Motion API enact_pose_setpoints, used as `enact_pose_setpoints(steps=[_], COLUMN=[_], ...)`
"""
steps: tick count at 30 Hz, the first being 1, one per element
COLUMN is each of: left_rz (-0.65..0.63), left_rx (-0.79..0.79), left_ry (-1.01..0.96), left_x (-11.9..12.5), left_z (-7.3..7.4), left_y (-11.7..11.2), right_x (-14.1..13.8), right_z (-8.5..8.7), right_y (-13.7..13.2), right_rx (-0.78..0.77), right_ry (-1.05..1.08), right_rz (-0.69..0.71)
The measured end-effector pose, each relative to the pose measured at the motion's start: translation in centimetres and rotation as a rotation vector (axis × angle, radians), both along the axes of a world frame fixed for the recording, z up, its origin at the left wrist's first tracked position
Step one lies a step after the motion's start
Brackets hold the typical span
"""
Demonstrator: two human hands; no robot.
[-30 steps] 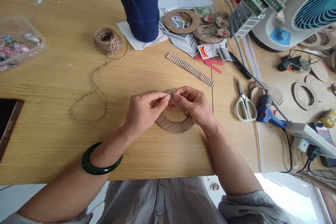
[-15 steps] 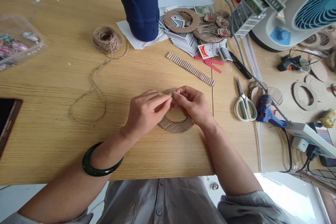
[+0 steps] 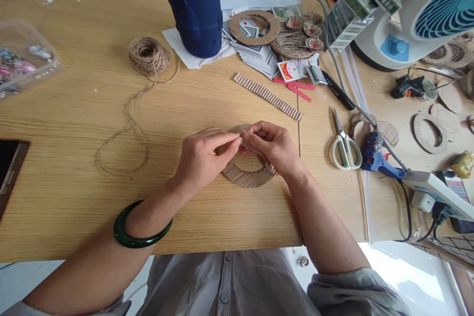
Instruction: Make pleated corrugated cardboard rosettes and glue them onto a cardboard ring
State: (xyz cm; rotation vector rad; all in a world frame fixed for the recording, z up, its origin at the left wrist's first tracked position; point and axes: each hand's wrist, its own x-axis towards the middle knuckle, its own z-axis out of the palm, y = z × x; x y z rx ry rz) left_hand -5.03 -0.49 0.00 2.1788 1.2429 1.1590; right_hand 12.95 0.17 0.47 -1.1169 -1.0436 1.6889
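My left hand and my right hand meet fingertip to fingertip above a cardboard ring. Between them they pinch a ridged strip of corrugated cardboard, its end at the fingertips and its other end showing below my right palm. The ring lies flat on the table, its far side partly covered by my fingers. Another corrugated cardboard strip rests beyond my hands.
Scissors and a blue glue gun lie to the right, near a power strip. A twine ball with a loose loop sits left of a dark blue bottle. A fan stands at the far right.
The strip held in my fingers now shows more of its ridged length under my right hand. Both hands stay nearly in place; the whole view shifts slightly.
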Motion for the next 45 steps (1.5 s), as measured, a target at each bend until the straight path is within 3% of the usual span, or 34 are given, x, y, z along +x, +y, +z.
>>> enact_pose_setpoints(steps=[6,16,18,24,30,37,45], left_rz=[0.036,-0.053,-0.033,0.027,-0.079,-0.228,-0.141], left_rx=[0.0,0.192,0.133,-0.328,-0.293,-0.57,-0.498], left_ry=[0.012,0.139,0.084,-0.156,-0.061,-0.239,-0.189], left_x=[-0.1,0.0,0.0,-0.1,-0.1,-0.7,-0.5], left_z=[0.2,0.5,0.9,1.6,1.5,1.9,1.9], left_y=[-0.1,0.0,-0.1,-0.1,-0.1,0.0,0.0], right_x=[0.3,0.8,0.8,0.9,0.9,1.5,1.0], right_z=[0.2,0.9,1.2,1.6,1.3,1.7,1.3], right_y=[0.2,0.0,0.0,0.1,0.1,0.2,0.3], right_rx=[0.006,0.255,0.243,0.213,0.245,0.194,0.15], right_ry=[-0.062,-0.215,-0.183,-0.157,-0.174,-0.123,-0.089], right_rz=[0.035,0.021,0.013,-0.018,0.044,0.159,0.139])
